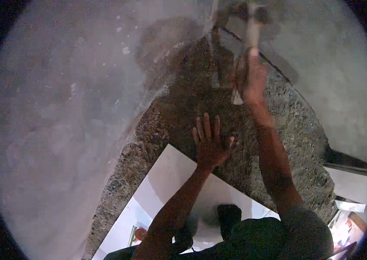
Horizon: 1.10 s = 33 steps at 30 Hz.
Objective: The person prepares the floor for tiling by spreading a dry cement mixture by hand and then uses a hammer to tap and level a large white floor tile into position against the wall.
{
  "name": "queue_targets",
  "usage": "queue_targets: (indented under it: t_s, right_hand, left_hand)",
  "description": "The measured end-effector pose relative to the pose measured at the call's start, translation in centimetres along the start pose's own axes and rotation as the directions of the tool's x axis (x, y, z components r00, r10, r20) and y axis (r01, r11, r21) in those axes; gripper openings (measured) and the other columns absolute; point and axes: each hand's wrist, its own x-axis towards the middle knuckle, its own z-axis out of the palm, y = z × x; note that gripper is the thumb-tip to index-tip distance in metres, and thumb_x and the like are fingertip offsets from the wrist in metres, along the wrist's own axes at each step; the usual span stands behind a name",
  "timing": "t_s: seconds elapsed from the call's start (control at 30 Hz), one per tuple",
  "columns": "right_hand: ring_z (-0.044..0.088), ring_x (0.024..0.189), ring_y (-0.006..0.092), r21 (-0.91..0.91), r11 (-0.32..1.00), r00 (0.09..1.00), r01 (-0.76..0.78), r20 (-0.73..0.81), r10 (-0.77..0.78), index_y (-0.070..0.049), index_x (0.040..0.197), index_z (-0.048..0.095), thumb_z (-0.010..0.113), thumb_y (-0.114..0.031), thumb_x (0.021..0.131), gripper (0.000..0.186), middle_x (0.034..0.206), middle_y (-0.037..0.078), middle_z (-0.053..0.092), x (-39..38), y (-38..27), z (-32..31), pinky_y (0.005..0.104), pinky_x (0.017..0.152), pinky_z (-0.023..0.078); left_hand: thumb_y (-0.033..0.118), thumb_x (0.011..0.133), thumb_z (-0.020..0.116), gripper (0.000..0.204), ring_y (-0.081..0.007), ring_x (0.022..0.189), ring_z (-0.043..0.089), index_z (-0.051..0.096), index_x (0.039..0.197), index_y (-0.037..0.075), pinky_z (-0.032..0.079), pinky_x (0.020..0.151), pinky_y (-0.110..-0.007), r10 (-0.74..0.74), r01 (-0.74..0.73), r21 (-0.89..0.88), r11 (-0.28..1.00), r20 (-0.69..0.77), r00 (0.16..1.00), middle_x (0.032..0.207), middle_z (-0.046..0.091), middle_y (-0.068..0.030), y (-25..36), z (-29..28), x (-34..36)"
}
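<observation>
A person's left hand (210,143) lies flat with fingers spread wide on a bed of coarse, dark grey mortar (183,117), just past the far edge of a large white floor tile (166,182) laid at an angle on that bed. The right hand (249,78) is raised at the corner where two rough grey plastered walls (62,108) meet, closed around the pale handle of a hammer-like tool (253,26) whose blurred head points up near the top edge of the view. The tile is smooth, glossy and square-cornered.
</observation>
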Motion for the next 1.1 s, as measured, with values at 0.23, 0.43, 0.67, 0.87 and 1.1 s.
queue_targets:
  t_s: [0.23, 0.43, 0.67, 0.87, 1.1]
  right_hand:
    - [0.060, 0.057, 0.0194, -0.423, 0.906, 0.995, -0.018, -0.098, -0.026, -0.002, 0.095, 0.066, 0.045, -0.066, 0.104, 0.068, 0.070, 0.007, 0.064, 6.4, 13.0, -1.1, 0.0392, 0.052, 0.048]
    - [0.064, 0.060, 0.0204, -0.315, 0.942, 0.991, -0.119, 0.019, 0.132, -0.002, 0.092, 0.066, 0.047, -0.063, 0.106, 0.065, 0.072, 0.009, 0.066, 2.1, 6.7, -0.9, 0.0399, 0.054, 0.051]
    - [0.064, 0.062, 0.0222, -0.109, 0.960, 0.966, 0.257, 0.004, -0.258, -0.002, 0.092, 0.065, 0.045, -0.065, 0.105, 0.067, 0.073, 0.008, 0.067, 2.0, 2.2, -3.8, 0.0392, 0.059, 0.052]
    - [0.063, 0.063, 0.0281, -0.563, 0.826, 0.996, 0.011, 0.082, 0.042, 0.000, 0.097, 0.064, 0.042, -0.077, 0.099, 0.080, 0.072, 0.009, 0.066, 6.4, 10.6, -2.1, 0.0454, 0.063, 0.051]
    - [0.071, 0.075, 0.0360, -0.644, 0.721, 0.944, -0.256, -0.007, 0.329, 0.007, 0.111, 0.069, 0.049, -0.069, 0.101, 0.079, 0.078, 0.020, 0.071, -5.7, 7.0, -9.1, 0.0525, 0.073, 0.053]
  left_hand:
    - [0.061, 0.102, 0.051, 0.086, -0.0514, 0.156, 0.015, 0.025, 0.165, 0.008, 0.017, 0.121, -0.070, 0.035, -0.030, -0.070, 0.997, 0.072, 0.997, 0.170, 0.015, -0.0276, 1.9, -0.4, 0.8]
    - [0.060, 0.101, 0.054, 0.088, -0.0514, 0.156, 0.013, 0.024, 0.166, 0.009, 0.014, 0.122, -0.070, -0.064, 0.066, -0.014, 0.998, 0.097, 0.993, 0.171, 0.011, -0.0266, -0.2, 0.2, 0.3]
    - [0.061, 0.102, 0.050, 0.085, -0.0500, 0.157, 0.011, 0.025, 0.165, 0.010, 0.012, 0.123, -0.068, -0.019, 0.022, -0.034, 0.999, 0.099, 0.995, 0.171, 0.012, -0.0257, 0.7, 0.1, -0.3]
    - [0.057, 0.102, 0.053, 0.082, -0.0513, 0.156, 0.014, 0.029, 0.164, 0.009, 0.013, 0.123, -0.069, 0.021, -0.022, -0.012, 1.000, -0.030, 0.999, 0.170, 0.017, -0.0272, -0.1, -0.3, 1.9]
    - [0.040, 0.107, 0.048, 0.064, -0.0491, 0.151, 0.030, 0.039, 0.156, 0.001, 0.022, 0.121, -0.066, -0.028, 0.019, -0.194, 0.981, -0.044, 0.999, 0.161, 0.035, -0.0278, -0.1, 0.2, 4.9]
